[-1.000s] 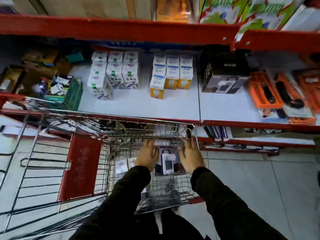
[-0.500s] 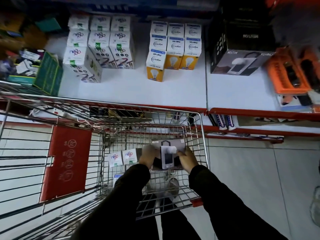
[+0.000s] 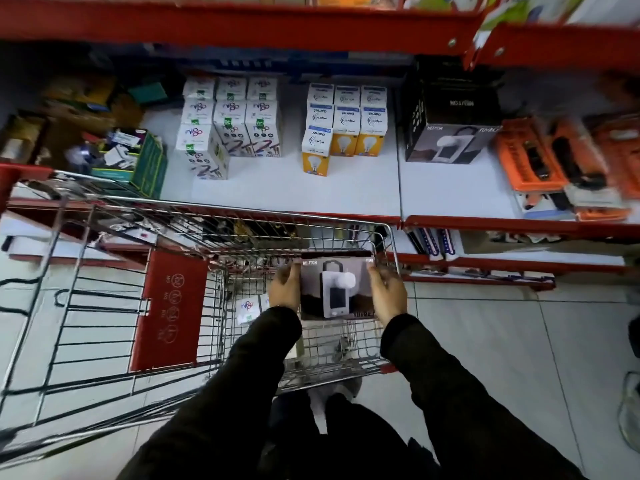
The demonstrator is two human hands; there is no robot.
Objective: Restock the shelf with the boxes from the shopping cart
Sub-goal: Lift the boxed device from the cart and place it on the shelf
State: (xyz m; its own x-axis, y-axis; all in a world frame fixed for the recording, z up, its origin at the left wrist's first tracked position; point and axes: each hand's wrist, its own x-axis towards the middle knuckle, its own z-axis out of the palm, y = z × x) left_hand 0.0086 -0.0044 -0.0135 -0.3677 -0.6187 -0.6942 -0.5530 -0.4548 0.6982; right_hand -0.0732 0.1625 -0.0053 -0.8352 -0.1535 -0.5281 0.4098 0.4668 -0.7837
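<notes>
A dark box printed with a white lantern is held above the wire shopping cart, level with its rim. My left hand grips the box's left side and my right hand grips its right side. Small white boxes lie lower in the cart, partly hidden by my left sleeve. On the white shelf ahead stands a matching dark lantern box.
White boxes and yellow-and-white bulb boxes stand in rows on the shelf. A green box of loose items sits at left, orange packs at right. A red upper shelf edge overhangs. Lower shelves run beyond the cart.
Both hands have lifted the lantern box from low in the cart up to its rim. The view has tilted back up toward the shelf.
</notes>
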